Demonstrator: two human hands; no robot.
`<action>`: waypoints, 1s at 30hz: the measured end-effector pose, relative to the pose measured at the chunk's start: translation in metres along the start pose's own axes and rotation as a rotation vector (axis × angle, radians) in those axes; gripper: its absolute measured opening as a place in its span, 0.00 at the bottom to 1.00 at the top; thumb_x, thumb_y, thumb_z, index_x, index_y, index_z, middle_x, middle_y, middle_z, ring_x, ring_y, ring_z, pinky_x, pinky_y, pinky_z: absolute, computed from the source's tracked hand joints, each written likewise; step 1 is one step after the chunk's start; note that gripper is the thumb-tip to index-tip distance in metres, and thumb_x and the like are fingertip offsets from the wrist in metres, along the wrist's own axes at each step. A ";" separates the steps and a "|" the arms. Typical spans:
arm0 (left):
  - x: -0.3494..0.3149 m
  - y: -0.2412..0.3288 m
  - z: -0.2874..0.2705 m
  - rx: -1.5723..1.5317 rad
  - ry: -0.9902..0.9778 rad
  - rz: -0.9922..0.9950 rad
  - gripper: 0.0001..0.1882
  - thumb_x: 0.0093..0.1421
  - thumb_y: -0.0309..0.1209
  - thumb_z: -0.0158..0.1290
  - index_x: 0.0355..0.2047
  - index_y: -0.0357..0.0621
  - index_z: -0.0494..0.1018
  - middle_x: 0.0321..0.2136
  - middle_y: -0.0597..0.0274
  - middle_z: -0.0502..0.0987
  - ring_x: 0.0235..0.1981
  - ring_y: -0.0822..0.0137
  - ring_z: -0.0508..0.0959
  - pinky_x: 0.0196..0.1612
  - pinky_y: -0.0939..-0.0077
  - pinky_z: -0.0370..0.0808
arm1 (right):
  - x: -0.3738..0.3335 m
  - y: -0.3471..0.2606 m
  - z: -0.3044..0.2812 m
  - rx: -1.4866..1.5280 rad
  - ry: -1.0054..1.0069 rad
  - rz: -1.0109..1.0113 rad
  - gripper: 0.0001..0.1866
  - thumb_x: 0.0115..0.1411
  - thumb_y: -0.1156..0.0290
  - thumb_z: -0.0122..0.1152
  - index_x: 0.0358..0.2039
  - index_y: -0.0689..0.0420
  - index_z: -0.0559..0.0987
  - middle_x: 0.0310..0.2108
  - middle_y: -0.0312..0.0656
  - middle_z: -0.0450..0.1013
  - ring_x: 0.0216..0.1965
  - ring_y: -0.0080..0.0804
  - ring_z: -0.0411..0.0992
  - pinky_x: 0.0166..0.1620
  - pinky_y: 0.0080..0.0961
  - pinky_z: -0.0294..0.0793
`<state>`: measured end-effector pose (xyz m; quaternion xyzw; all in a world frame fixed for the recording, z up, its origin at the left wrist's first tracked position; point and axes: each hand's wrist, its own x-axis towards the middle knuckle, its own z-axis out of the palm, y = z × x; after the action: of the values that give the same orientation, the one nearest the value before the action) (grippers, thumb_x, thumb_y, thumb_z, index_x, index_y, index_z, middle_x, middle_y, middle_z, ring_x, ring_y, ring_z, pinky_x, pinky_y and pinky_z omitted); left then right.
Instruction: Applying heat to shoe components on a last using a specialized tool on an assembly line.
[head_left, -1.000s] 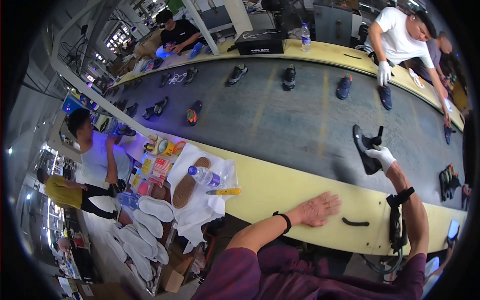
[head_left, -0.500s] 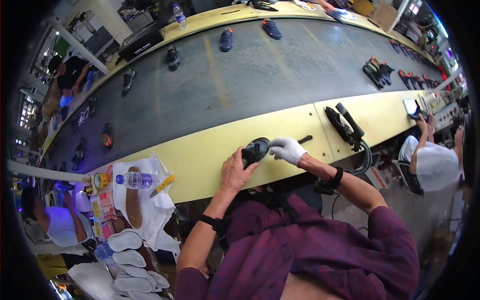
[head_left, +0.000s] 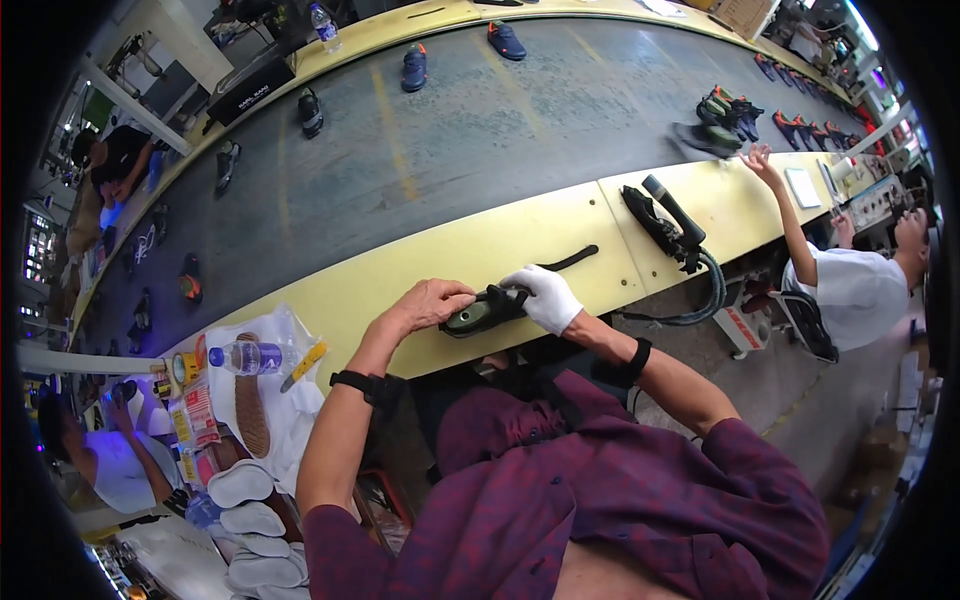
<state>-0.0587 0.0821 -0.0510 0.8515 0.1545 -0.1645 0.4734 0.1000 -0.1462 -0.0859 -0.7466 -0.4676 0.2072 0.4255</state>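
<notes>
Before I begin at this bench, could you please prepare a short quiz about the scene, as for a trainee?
1. Multiple choice: what do the person's left hand and right hand both touch?
A) a cardboard box
B) a dark shoe
C) a ribbed hose

2. True or false: the plastic bottle nearest to the brown shoe sole lies on its side.

3. Fill in the colour: the glove on the right hand is ____.

Key: 1. B; 2. true; 3. white.
</notes>
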 end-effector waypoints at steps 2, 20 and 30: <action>0.004 0.009 -0.008 0.111 -0.059 0.035 0.22 0.72 0.46 0.56 0.55 0.46 0.83 0.47 0.53 0.88 0.49 0.55 0.86 0.55 0.63 0.81 | -0.011 -0.004 0.000 0.106 -0.033 0.031 0.20 0.58 0.86 0.58 0.49 0.56 0.86 0.41 0.50 0.80 0.44 0.50 0.80 0.49 0.38 0.80; 0.041 -0.019 0.024 0.442 0.255 0.224 0.06 0.67 0.26 0.52 0.42 0.43 0.75 0.31 0.42 0.81 0.37 0.38 0.83 0.39 0.47 0.77 | 0.022 -0.003 -0.003 -0.209 -0.319 -0.155 0.22 0.64 0.71 0.63 0.58 0.44 0.83 0.35 0.54 0.76 0.38 0.58 0.77 0.42 0.47 0.77; 0.009 -0.003 0.038 0.187 0.674 0.273 0.07 0.72 0.32 0.54 0.42 0.42 0.77 0.34 0.50 0.82 0.36 0.44 0.83 0.39 0.52 0.78 | 0.037 -0.017 -0.010 -0.165 -0.433 -0.075 0.14 0.64 0.70 0.62 0.49 0.47 0.86 0.35 0.51 0.83 0.39 0.57 0.81 0.44 0.46 0.80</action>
<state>-0.0566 0.0523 -0.0761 0.9102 0.1711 0.1762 0.3336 0.1160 -0.1146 -0.0629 -0.6990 -0.5906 0.3079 0.2602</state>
